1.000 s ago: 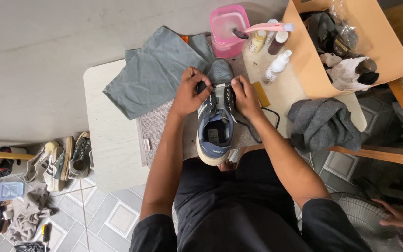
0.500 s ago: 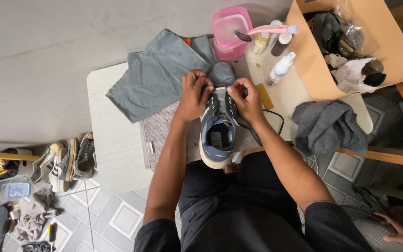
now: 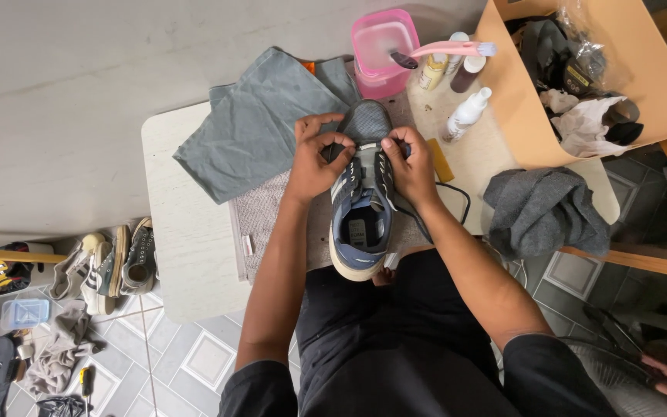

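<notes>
Both hands are on the shoe [image 3: 359, 220], which sits on a towel [image 3: 260, 224] at the near edge of the table [image 3: 187, 270]. The left hand [image 3: 314, 158] pinches the lace by the tongue, fingers together. The right hand [image 3: 411, 162] pinches the lace opposite. A grey cloth [image 3: 260, 123] lies left of the shoe, a pink tub [image 3: 380, 50] beyond its toe.

Pale wall [image 3: 79, 93], white table [image 3: 187, 255], tiled floor [image 3: 194, 363] w/ clutter.
</notes>
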